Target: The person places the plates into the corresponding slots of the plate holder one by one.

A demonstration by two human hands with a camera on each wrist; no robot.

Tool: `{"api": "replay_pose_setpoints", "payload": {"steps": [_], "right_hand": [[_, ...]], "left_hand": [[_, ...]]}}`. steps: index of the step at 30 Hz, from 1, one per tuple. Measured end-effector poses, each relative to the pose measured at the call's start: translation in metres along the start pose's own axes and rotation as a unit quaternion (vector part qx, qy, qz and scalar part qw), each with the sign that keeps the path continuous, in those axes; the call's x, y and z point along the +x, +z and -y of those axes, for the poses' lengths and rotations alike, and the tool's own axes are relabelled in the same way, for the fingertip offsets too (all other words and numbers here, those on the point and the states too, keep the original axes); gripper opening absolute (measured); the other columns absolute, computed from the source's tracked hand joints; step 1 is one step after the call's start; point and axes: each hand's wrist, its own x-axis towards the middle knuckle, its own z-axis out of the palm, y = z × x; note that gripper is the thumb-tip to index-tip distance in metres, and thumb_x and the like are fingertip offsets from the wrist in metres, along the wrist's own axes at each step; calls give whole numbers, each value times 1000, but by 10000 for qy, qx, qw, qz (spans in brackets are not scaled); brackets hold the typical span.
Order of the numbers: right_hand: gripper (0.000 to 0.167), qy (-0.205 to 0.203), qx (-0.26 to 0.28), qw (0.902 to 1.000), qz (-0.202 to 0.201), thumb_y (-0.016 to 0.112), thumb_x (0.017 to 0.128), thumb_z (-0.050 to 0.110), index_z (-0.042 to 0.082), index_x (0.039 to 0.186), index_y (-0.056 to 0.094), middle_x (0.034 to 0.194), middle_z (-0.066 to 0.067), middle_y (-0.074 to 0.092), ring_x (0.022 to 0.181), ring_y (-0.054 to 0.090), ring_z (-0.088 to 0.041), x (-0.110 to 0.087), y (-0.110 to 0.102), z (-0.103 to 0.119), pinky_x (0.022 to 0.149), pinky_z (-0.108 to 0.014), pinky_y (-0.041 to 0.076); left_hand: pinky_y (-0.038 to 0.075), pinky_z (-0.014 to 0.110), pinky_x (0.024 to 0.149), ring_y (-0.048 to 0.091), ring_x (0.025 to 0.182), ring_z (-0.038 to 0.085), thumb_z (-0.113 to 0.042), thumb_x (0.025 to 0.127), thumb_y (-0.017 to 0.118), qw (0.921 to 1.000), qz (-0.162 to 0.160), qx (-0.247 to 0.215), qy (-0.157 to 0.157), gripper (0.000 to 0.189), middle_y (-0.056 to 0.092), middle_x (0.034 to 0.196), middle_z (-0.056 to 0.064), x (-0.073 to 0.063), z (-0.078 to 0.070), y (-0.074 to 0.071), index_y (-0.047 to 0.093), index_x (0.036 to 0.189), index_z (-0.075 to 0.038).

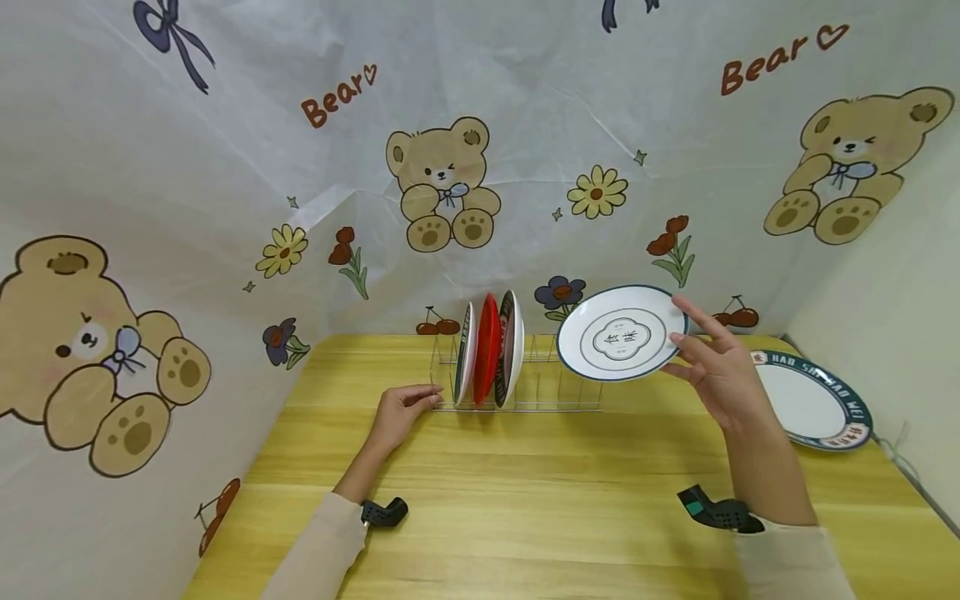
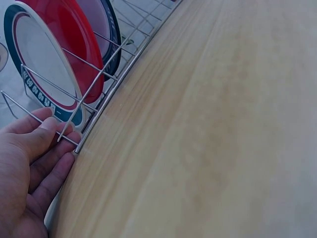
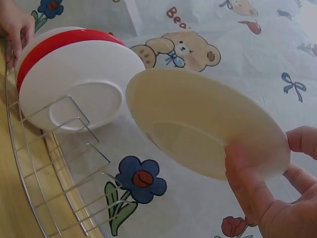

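My right hand grips a white plate by its right edge, thumb on the face and fingers behind. The plate has a thin blue rim and a printed emblem, and it is held up over the right end of a wire dish rack. In the right wrist view the plate's plain underside shows. My left hand pinches the rack's left end wire, as the left wrist view also shows. Standing in the rack's left part are a green-rimmed plate, a red plate and a dark-rimmed plate.
A large oval plate with a dark green lettered rim lies on the wooden table at the right. Behind the rack hangs a bear-print cloth. A cable runs along the table's right edge.
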Motion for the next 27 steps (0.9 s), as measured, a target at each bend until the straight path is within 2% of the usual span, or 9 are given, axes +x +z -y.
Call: {"api": "replay_pose_setpoints", "payload": {"steps": [4,12,20,27], "right_hand": [[59,98,-159,9998,109,56,104,2,11,159,36,165,-16,10,107,68,-15,2,8,-3,81,-30,62],[59,265,-728,9969,111,62,102,8,13,157,41,146,-16,36,99,67,-17,7,20,-8,80,-31,63],[59,516,-1226,9909,215,66,100,12,18,155,45,147,-24,39,106,67,-18,24,35,-7,82,-32,62],[60,724,-1815,9801,353,68,100,15,20,155,46,136,-23,52,101,70,-18,39,48,-2,82,-33,62]], "left_hand": [[60,26,84,75,93,30,-10,95,72,9999,-53,67,-103,23,75,109,18,-3,0,-2,76,115,1],[61,31,85,74,96,37,-12,94,72,9998,20,-5,-177,24,74,109,21,-1,0,-1,76,115,-1],[61,27,83,75,95,30,-6,94,71,9999,-36,30,-125,22,75,109,20,0,-1,0,76,114,2],[61,28,82,76,91,29,-2,94,70,10000,-38,1,-53,21,75,106,18,0,0,0,75,114,3]]}}
